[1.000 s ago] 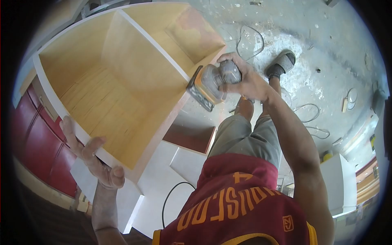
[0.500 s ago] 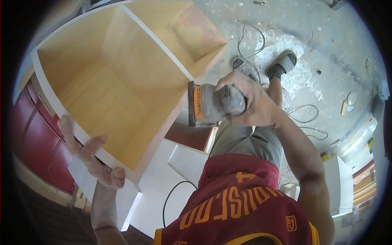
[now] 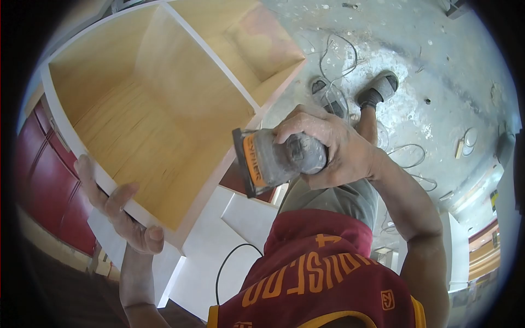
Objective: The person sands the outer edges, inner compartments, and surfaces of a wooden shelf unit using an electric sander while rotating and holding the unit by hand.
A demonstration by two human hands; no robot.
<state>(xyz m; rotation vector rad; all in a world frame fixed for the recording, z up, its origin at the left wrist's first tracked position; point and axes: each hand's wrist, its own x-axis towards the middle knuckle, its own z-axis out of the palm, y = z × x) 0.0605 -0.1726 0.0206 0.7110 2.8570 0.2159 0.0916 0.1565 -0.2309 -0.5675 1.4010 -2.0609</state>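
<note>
An open wooden cabinet (image 3: 249,128) with pale edges and a divider fills the upper left. My left hand (image 3: 123,213) grips its near left edge, fingers spread along the outside and over the rim. In my right hand (image 3: 333,145) is a dusty grey power sander (image 3: 273,158) with an orange label. The sander's flat pad faces left, beside the cabinet's right front edge; whether it touches the edge I cannot tell.
White panels (image 3: 210,262) and a dark red box lie below the cabinet. Red doors (image 3: 49,180) are at the left. A cable (image 3: 350,54) crosses the dusty floor (image 3: 448,65) near my sandalled feet. A white cabinet (image 3: 456,251) stands at the right.
My right hand has brought the sander down and towards me along the cabinet's right edge, and its pad has turned to face left. My left hand keeps its hold on the cabinet.
</note>
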